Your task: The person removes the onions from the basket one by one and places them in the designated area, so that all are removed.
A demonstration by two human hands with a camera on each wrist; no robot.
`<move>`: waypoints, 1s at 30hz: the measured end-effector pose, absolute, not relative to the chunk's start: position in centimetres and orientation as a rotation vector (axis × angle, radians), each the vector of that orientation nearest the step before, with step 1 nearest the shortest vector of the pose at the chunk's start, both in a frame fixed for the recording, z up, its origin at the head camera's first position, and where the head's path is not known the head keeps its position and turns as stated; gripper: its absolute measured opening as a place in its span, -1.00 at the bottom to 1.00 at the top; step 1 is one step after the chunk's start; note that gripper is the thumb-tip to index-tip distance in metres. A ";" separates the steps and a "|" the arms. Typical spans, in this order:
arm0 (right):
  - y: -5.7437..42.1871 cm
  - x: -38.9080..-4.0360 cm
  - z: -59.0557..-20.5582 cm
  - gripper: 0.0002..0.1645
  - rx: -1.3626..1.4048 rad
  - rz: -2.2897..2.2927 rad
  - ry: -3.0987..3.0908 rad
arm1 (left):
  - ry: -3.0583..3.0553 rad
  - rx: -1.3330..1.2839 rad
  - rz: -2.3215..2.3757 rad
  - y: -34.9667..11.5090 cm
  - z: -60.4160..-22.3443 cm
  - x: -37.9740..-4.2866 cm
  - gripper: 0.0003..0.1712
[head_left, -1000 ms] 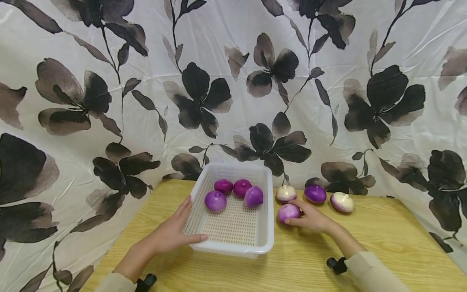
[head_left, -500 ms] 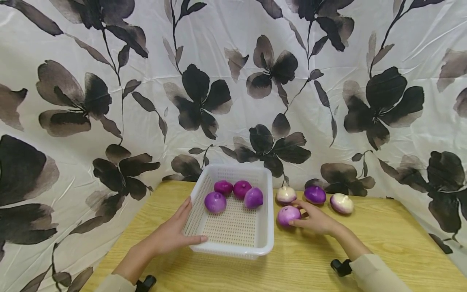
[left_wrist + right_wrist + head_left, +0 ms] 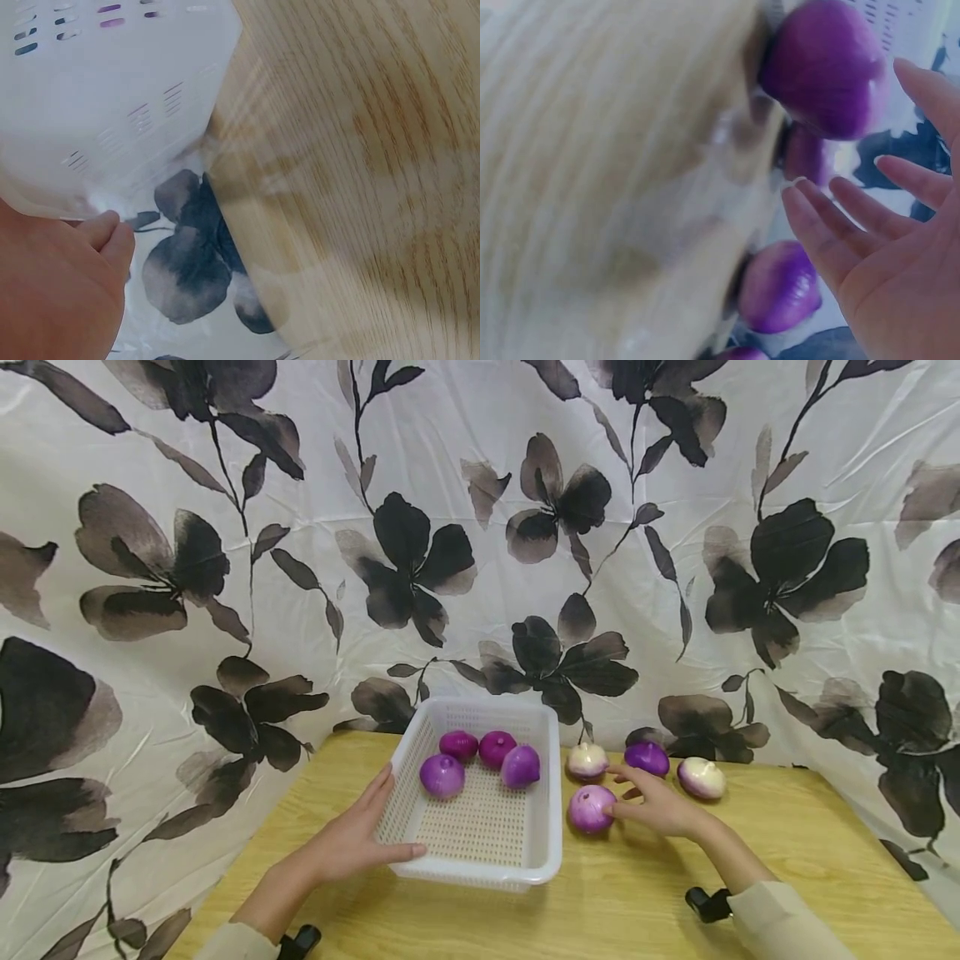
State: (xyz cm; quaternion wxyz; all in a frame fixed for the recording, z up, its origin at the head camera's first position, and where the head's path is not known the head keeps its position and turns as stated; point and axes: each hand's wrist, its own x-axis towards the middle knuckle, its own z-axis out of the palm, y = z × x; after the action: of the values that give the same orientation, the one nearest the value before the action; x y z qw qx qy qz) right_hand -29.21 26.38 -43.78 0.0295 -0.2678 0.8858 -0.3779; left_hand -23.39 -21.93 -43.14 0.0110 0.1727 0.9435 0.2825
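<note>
In the head view, my left hand lies spread along the left side and front left corner of a white perforated plastic basket. Its thumb rests on the front rim, and its fingers look fairly straight. Several purple onions sit toward the back of the basket. Just right of the basket, a light purple onion stands on the table. My right hand is beside that onion, fingers spread and holding nothing. In the right wrist view, a gap shows between the right hand and the nearest onion.
Behind the right hand, a white-and-purple onion, a deep purple onion and another pale onion line the back of the wooden table. A floral cloth hangs right behind the table.
My right hand has loosened from around the light purple onion and drawn slightly to the right. That onion stays on the table, turned a little. The left hand and basket have kept still.
</note>
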 end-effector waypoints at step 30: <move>17.0 -31.2 -38.9 -0.19 -1.035 -0.979 2.837 | 2.948 0.532 0.885 -21.8 -43.3 -23.4 0.52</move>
State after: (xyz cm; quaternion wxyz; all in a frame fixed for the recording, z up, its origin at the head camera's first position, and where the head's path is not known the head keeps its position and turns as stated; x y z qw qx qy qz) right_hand -31.21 16.98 -38.94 -0.0167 -0.3259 0.8935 -0.3084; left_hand -23.45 -21.78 -43.30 0.0089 0.1703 0.9438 0.2832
